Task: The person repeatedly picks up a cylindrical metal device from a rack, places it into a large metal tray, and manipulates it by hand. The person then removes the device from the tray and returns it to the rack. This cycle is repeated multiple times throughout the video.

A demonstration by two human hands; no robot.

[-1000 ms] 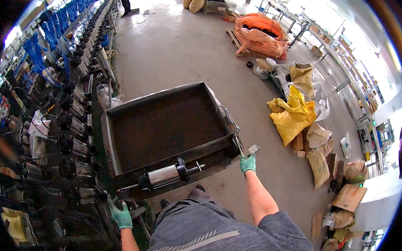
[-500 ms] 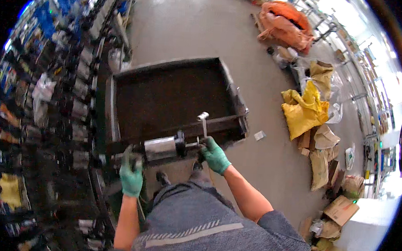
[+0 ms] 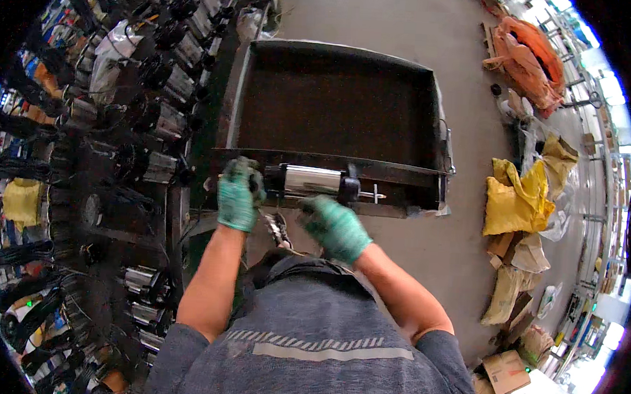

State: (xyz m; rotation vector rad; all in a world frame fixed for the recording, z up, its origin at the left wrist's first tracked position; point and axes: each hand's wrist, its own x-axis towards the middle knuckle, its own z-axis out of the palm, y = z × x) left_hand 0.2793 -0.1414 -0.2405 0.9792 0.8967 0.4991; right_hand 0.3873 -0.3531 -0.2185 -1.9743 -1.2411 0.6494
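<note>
A shiny steel cylinder with black end caps and a thin shaft, a pump motor, lies across the near rim of a large dark metal tray cart. My left hand, in a green glove, grips the motor's left black end. Just below the cylinder's right half is my right hand, also green-gloved, with its fingers curled under the motor body. The tray's inside looks bare.
A rack of many similar steel and black motors with black cables fills the left side. Yellow and tan sacks and flattened cardboard lie on the concrete floor at right. An orange bag sits far right.
My head has leaned over the cart. My left hand came from the rack to the motor's left end, and my right hand dropped from the shaft end to under the cylinder.
</note>
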